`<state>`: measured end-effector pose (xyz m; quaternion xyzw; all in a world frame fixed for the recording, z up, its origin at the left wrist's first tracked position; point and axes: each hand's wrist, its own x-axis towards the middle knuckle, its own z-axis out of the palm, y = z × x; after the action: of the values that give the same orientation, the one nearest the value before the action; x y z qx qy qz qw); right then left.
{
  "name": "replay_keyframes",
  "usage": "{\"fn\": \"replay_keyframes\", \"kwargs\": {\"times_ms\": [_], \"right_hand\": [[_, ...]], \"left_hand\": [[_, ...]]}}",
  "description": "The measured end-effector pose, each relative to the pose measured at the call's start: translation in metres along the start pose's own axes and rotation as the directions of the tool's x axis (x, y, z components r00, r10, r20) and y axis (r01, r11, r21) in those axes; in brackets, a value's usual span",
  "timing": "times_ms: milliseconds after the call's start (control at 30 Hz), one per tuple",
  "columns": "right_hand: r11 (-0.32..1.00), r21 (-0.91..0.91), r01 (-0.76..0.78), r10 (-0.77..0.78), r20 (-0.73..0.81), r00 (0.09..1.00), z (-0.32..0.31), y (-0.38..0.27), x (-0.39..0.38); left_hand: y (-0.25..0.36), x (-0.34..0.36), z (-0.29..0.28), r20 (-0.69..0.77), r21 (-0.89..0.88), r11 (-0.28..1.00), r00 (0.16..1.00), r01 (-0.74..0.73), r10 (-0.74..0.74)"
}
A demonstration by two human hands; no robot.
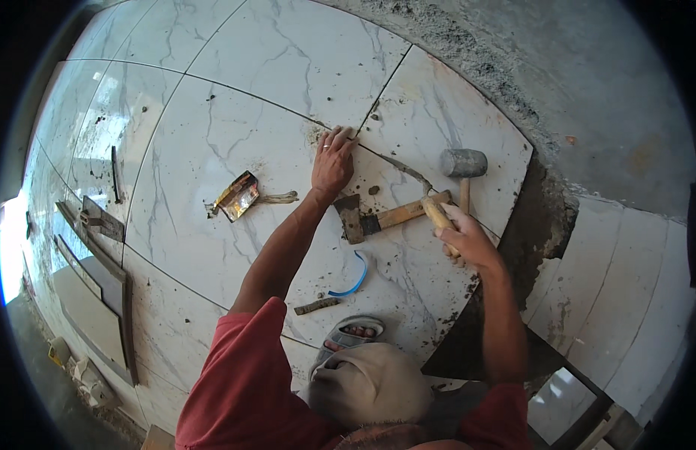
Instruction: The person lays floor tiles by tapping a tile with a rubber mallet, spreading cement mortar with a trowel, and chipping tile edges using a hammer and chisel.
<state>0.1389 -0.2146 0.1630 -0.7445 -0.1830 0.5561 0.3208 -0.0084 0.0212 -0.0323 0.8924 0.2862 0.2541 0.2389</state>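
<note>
**Right hand grips a wooden-handled tool at a tile joint**

On the marbled tile floor, the left hand lies palm down at 12 o'clock, fingers side by side, their tips by the joint; whether they pinch anything, I cannot tell. At 3 o'clock the right hand is closed around the wooden-handled tool, whose narrow blade points toward 10–11 o'clock along the joint. A grey-headed mallet lies at 2 o'clock, and a hatchet-like tool near the centre, between the forearms. A shiny packet sits at 9–10 o'clock, a curved blue strip at 6, and a dark stick toward 7.
</note>
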Motion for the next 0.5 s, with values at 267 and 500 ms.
{"fn": "replay_keyframes", "kwargs": {"times_ms": [267, 500], "right_hand": [[0.994, -0.105, -0.018, 0.013, -0.046, 0.999, 0.012, -0.063, -0.049], [0.627, -0.738, 0.249, -0.444, -0.076, 0.893, -0.009, -0.069, -0.042]], "left_hand": [[-0.002, -0.002, -0.001, 0.036, -0.010, 1.000, 0.999, 0.030, -0.029], [-0.001, -0.001, -0.004, 0.021, -0.009, 0.999, 0.998, 0.053, -0.052]]}}
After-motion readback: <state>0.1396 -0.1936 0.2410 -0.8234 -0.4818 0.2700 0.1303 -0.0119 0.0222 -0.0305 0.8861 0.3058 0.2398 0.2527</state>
